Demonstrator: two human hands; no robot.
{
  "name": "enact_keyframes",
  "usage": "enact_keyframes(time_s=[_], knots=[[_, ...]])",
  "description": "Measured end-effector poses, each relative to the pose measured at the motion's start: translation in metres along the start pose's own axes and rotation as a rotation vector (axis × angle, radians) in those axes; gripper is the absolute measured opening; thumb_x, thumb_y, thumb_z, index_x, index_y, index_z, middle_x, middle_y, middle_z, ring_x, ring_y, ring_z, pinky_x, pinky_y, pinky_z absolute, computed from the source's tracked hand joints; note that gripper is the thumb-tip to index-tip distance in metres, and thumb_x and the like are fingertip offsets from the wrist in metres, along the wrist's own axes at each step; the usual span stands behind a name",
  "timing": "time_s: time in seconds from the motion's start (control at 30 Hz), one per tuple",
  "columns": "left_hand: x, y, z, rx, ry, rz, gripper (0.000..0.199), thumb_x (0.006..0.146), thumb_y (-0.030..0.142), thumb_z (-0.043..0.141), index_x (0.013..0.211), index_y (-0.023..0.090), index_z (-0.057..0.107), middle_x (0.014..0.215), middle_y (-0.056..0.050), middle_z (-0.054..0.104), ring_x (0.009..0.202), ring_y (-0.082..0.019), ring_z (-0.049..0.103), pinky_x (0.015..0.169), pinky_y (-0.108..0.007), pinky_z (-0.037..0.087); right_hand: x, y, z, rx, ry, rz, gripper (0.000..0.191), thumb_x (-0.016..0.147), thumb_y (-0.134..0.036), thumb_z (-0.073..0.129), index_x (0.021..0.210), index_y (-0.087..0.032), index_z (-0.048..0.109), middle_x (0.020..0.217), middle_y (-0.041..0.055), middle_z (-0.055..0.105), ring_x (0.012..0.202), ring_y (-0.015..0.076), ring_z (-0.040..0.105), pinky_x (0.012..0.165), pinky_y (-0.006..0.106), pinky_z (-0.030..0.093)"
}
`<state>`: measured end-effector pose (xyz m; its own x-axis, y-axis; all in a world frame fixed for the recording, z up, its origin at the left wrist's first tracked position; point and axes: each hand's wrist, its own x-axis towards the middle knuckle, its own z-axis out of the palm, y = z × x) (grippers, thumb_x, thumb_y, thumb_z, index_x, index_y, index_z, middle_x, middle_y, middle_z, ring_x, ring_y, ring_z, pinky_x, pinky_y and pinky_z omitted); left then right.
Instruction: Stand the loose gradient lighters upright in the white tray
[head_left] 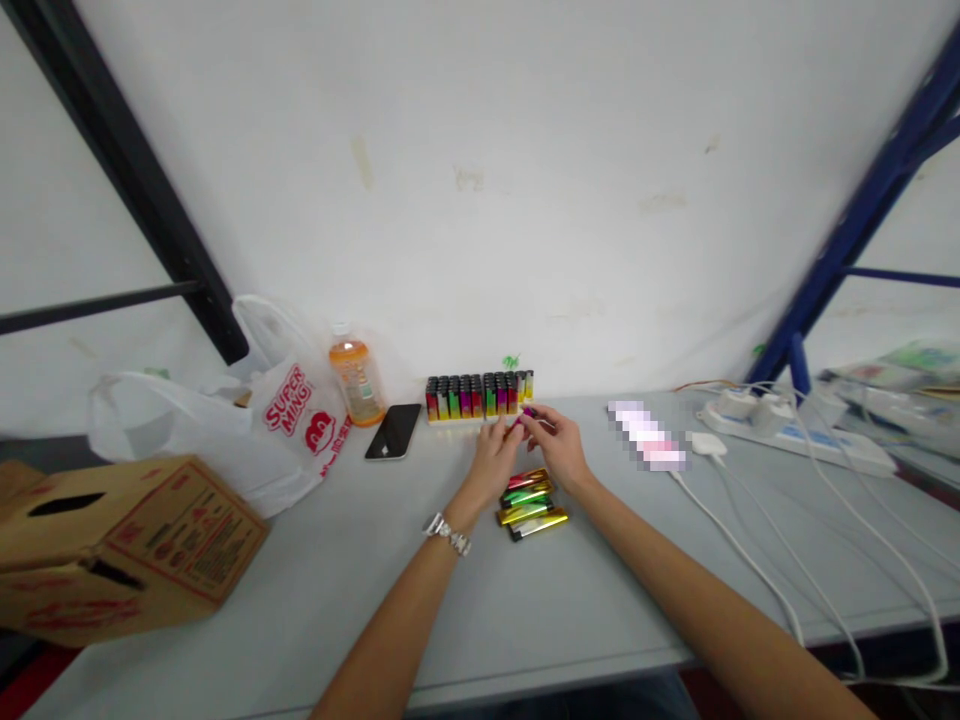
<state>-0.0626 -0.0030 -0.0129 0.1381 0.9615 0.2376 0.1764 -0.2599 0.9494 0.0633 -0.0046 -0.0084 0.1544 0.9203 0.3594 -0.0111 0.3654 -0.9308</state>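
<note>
I see both hands meeting near the back of the grey table [375,600], just in front of a display tray of lighters [480,396] that stands against the white wall. My left hand [495,462], with a silver wristwatch [448,533] on its wrist, has its fingers curled narrow around the end of a small purple lighter [526,413]. My right hand [559,447] pinches the same lighter from the other side, fingers drawn close together, so the lighter sits held between the two hands just beside the right end of the tray. The view is too small for me to tell which hand bears most of it.

Under my wrists, a little nearer to me, four loose lighters [531,503] lie side by side on the table, in red, green and gold metallic colours, touching one another in a short stack.

To the left of the tray a black phone [394,431] lies flat, and beside it stands a bottle of orange drink [357,380]. Further left sits a white plastic bag [247,420] with red lettering, and at the near left edge a brown cardboard box [120,545]. On the right, well apart from my hands, a white power strip [795,432] rests with white cables [750,560] running across the table towards its front edge
</note>
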Motion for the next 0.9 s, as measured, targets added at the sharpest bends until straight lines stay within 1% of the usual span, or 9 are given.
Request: enact_keyframes(time_s=[0.07,0.1,0.17,0.23,0.33,0.47,0.6,0.77,0.9], knots=[[0.001,0.001,-0.012,0.229,0.065,0.074,0.039,0.089,0.047,0.054,0.114,0.019,0.063,0.116,-0.012,0.061,0.112,-0.025,0.056,0.096,-0.037,0.043,0.006,0.0,-0.008,-0.002,0.018,-0.051,0.047,0.076,-0.052,0.068,0.107,-0.017,0.064,0.078,0.0038,0.066,0.061,0.0158,0.06,0.053,0.028,0.049],[0.001,0.001,-0.018,0.311,0.057,0.105,0.035,0.087,0.043,0.057,0.111,0.018,0.065,0.113,-0.012,0.062,0.105,-0.024,0.058,0.094,-0.037,0.044,0.01,0.001,-0.013,-0.017,0.04,-0.084,0.047,0.076,-0.051,0.069,0.109,-0.018,0.062,0.08,0.0037,0.066,0.061,0.0154,0.061,0.053,0.028,0.05],[-0.001,0.003,-0.03,0.414,-0.081,0.138,0.026,0.082,0.04,0.063,0.092,0.018,0.069,0.096,-0.01,0.066,0.086,-0.022,0.061,0.082,-0.034,0.047,0.02,0.004,-0.023,-0.063,0.093,-0.145,0.045,0.077,-0.049,0.07,0.109,-0.019,0.058,0.085,0.0039,0.067,0.06,0.0147,0.062,0.053,0.027,0.05],[-0.003,0.005,-0.037,0.446,-0.236,0.123,0.025,0.074,0.043,0.071,0.077,0.018,0.069,0.08,-0.006,0.067,0.072,-0.02,0.059,0.069,-0.03,0.046,0.032,0.007,-0.032,-0.125,0.116,-0.187,0.04,0.078,-0.047,0.069,0.103,-0.019,0.056,0.09,0.0048,0.068,0.062,0.0148,0.064,0.055,0.028,0.051],[-0.007,0.005,-0.039,0.456,-0.327,0.124,0.026,0.068,0.044,0.077,0.07,0.019,0.069,0.073,-0.005,0.067,0.068,-0.019,0.058,0.062,-0.027,0.042,0.053,0.013,-0.038,-0.247,0.08,-0.226,0.031,0.082,-0.045,0.065,0.095,-0.019,0.055,0.087,0.0046,0.068,0.066,0.0165,0.066,0.061,0.029,0.051],[-0.007,0.001,-0.033,0.454,-0.339,0.136,0.019,0.069,0.038,0.075,0.069,0.02,0.07,0.071,-0.004,0.067,0.065,-0.018,0.057,0.059,-0.027,0.04,0.08,0.019,-0.034,-0.398,0.007,-0.26,0.023,0.084,-0.042,0.059,0.091,-0.02,0.055,0.082,0.0029,0.068,0.068,0.0169,0.065,0.064,0.029,0.05],[-0.005,-0.004,-0.032,0.435,-0.334,0.119,0.02,0.068,0.037,0.076,0.069,0.019,0.068,0.069,-0.003,0.066,0.063,-0.018,0.055,0.057,-0.026,0.037,0.101,0.021,-0.029,-0.475,-0.142,-0.288,0.017,0.082,-0.037,0.056,0.089,-0.021,0.057,0.081,0.0009,0.067,0.069,0.016,0.063,0.068,0.03,0.05],[-0.007,-0.004,-0.033,0.449,-0.282,0.08,0.019,0.073,0.035,0.073,0.076,0.02,0.062,0.067,0.0,0.062,0.06,-0.016,0.052,0.057,-0.026,0.033,0.12,0.019,-0.038,-0.544,-0.294,-0.298,0.015,0.081,-0.032,0.058,0.089,-0.019,0.061,0.078,0.0005,0.067,0.071,0.0162,0.061,0.07,0.029,0.048],[-0.009,0.0,-0.032,0.365,-0.234,0.114,0.021,0.078,0.039,0.07,0.078,0.021,0.06,0.066,0.001,0.06,0.061,-0.016,0.05,0.058,-0.026,0.033,0.13,0.02,-0.046,-0.616,-0.362,-0.302,0.015,0.084,-0.028,0.058,0.089,-0.017,0.067,0.077,0.0015,0.067,0.071,0.0162,0.06,0.073,0.03,0.048]])
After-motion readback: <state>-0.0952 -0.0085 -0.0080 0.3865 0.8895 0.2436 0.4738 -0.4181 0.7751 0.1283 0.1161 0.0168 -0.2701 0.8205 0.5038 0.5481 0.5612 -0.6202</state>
